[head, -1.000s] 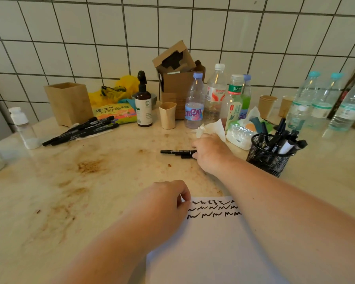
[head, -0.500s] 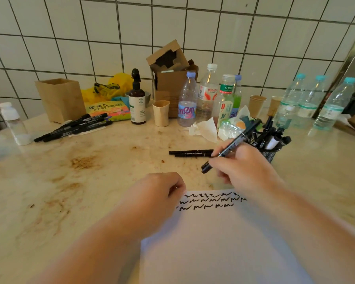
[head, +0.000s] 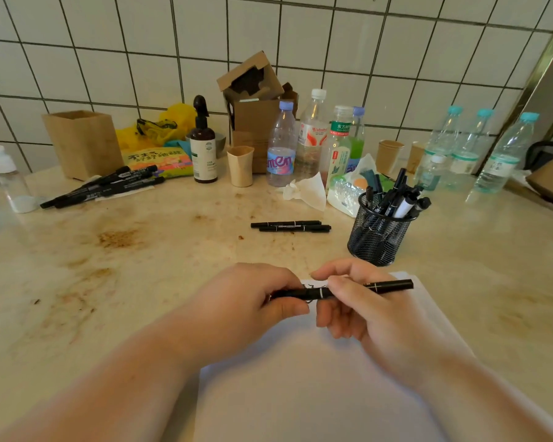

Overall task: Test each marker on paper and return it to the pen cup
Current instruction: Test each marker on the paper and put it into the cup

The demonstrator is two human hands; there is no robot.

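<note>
Marker (head: 342,290) lies level between both hands above the top edge of the paper (head: 300,393). Left hand (head: 249,301) curls its fingers round one end; right hand (head: 364,311) pinches the barrel with thumb and forefinger, the far end sticking out to the right. Whether a cap is on is hard to tell. Two markers (head: 291,226) lie on the table (head: 141,250) beyond, beside the mesh cup (head: 377,240) full of pens. More markers (head: 103,186) lie far left.
</note>
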